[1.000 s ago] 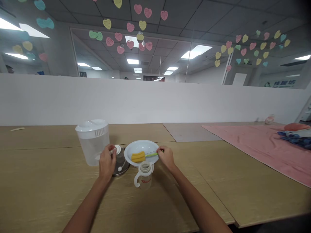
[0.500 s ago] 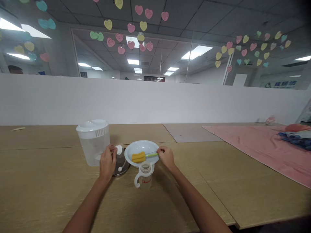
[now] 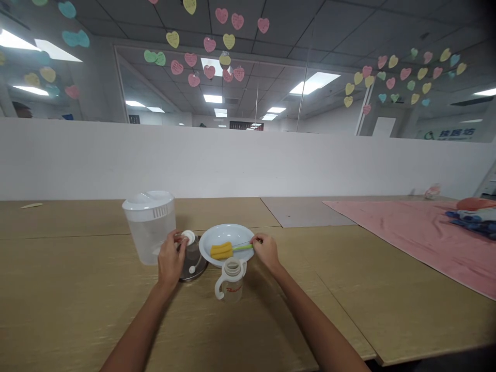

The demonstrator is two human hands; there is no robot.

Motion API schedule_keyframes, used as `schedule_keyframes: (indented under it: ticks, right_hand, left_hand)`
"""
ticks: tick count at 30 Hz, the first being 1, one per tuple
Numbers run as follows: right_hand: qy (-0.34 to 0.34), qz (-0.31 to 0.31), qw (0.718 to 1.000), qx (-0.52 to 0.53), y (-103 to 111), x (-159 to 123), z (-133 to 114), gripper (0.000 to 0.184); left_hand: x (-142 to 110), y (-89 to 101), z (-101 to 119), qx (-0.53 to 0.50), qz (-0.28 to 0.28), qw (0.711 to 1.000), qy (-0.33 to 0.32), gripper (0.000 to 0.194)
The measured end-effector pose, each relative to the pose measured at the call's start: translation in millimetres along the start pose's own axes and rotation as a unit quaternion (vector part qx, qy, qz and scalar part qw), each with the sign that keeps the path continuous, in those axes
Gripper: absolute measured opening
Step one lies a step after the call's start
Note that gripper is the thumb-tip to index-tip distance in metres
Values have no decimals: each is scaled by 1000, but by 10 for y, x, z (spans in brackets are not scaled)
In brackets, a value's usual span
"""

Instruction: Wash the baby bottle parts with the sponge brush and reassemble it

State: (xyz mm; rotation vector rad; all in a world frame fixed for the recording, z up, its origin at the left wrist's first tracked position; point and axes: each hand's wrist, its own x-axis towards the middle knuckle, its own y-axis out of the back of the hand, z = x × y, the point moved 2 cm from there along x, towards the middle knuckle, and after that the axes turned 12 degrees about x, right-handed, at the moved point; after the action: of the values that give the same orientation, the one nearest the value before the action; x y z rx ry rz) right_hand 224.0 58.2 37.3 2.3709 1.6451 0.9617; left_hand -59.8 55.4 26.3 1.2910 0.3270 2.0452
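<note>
Pinched narrow: right hand (image 3: 265, 249), thumb and fingers closed on the end of the green handle of one brush (image 3: 221, 251). Brush: yellow sponge head, lying in the bowl (image 3: 228, 231), head toward the bowl's left side, handle crossing its right rim. Left hand (image 3: 170, 258): fingers bent close together, left of the bowl, at the edge of a white ring (image 3: 189, 236); whether they grip it or only touch it, cannot tell.

Bowl: one, white, round, shallow, upright.

Ring: one, left of the bowl, above a clear piece partly hidden by the left hand.

Tray (image 3: 190, 279): one, round, metal, just left of the bowl, under the ring and clear piece. Straw (image 3: 192, 269): one, white-ended, over the tray.

Bottle (image 3: 232, 294): one, clear, red lettering, two-handled white collar, open neck; upright, just in front of the bowl.

Bin (image 3: 151, 232): one, translucent, white lid, upright, left of the bowl and farther back than the tray.

Table (image 3: 251, 330): wood-toned, beneath the bowl. Grey sheet (image 3: 306, 210): one, flat, behind and right of the bowl. Pink cloth (image 3: 411, 232): one, spread well to the right of the bowl, with folded fabric (image 3: 475, 216) at its far right.

Wall (image 3: 248, 160): white, behind the bowl; heart-shaped notes on glass above.
</note>
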Motion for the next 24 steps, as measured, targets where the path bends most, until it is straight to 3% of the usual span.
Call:
schedule_keyframes:
  ticks: [4,18,24]
  right_hand:
    - [3,-2,1000,-2,1,0,5,24]
    - [-1,-6,1000,-5,13,4,-11,24]
    - [2,-8,1000,-17,16,3,-28,24]
  left_hand:
    - [2,-9,2,3,-32,999,10,42]
    - [8,0,-2,26,-62,998,18,36]
    - [20,46,34,13,-29,999,24,29]
